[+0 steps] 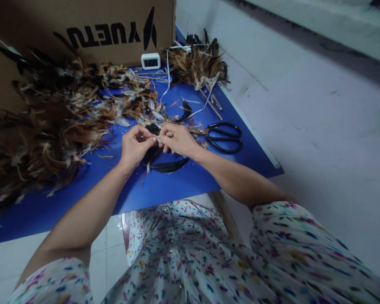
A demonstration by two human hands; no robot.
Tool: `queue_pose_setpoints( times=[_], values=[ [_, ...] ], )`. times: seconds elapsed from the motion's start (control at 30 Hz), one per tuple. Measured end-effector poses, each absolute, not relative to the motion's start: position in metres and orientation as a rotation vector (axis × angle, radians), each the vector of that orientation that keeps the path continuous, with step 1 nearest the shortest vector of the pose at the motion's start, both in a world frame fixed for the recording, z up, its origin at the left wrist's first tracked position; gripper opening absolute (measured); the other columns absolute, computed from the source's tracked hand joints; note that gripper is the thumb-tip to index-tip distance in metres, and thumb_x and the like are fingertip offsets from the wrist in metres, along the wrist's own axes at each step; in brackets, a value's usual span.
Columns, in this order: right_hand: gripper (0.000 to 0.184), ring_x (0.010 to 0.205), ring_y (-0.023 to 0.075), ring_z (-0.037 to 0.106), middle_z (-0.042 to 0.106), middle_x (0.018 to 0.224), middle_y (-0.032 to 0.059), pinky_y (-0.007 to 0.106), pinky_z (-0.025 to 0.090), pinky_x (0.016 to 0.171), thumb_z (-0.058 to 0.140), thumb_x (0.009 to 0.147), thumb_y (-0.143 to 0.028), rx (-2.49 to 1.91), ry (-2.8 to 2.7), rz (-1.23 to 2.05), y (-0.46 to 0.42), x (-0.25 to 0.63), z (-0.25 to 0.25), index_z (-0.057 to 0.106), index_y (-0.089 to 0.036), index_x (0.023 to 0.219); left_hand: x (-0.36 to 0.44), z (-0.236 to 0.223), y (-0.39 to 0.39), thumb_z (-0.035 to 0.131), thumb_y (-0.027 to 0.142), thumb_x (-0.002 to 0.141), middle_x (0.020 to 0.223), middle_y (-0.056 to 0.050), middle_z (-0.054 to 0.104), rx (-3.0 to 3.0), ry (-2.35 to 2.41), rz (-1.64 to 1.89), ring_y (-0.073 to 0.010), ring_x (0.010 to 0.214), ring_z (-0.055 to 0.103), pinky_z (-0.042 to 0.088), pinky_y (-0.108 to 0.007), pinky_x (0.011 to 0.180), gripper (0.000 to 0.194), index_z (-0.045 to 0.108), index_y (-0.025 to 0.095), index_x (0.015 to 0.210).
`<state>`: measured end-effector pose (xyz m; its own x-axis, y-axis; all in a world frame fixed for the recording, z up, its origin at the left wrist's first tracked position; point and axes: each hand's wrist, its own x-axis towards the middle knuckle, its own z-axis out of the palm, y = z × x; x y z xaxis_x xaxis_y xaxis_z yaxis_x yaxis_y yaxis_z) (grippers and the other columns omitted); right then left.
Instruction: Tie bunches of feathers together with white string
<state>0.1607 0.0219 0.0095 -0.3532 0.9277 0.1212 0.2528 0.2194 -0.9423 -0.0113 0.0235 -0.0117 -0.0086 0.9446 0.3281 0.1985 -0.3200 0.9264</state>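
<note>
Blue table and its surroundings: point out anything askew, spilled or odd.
The lettering on the cardboard box behind the blue table reads the wrong way round; the box may be upside down. Loose feathers straggle untidily over the table's left.

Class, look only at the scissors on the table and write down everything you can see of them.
The scissors lie flat on the blue table, just beyond the person's right hand. Two large, rounded black handle loops point right, slightly apart. They join at a pivot in dull brownish metal that looks worn or rusty. The blades run left, among feather scraps; their tips are hidden, so how far they are open cannot be told. Neither hand grips the handles.
</note>
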Motion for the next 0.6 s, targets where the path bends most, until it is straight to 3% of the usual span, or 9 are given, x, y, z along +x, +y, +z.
queue_pose_setpoints(
  times=[0.6],
  values=[
    [0.004,0.059,0.0148,0.072,0.07,0.07,0.0012,0.014,0.047,0.038,0.055,0.081,-0.013,-0.993,-1.635,1.256,0.0259,0.1607,0.0019,0.053,-0.016,0.081,-0.0082,-0.0052,0.0209,0.085,0.022,0.053,0.066,0.002,0.064,1.363,1.146,1.436,-0.0116,0.06,0.062,0.054,-0.025,0.061,0.034,0.055,0.017,0.066]
  ],
)
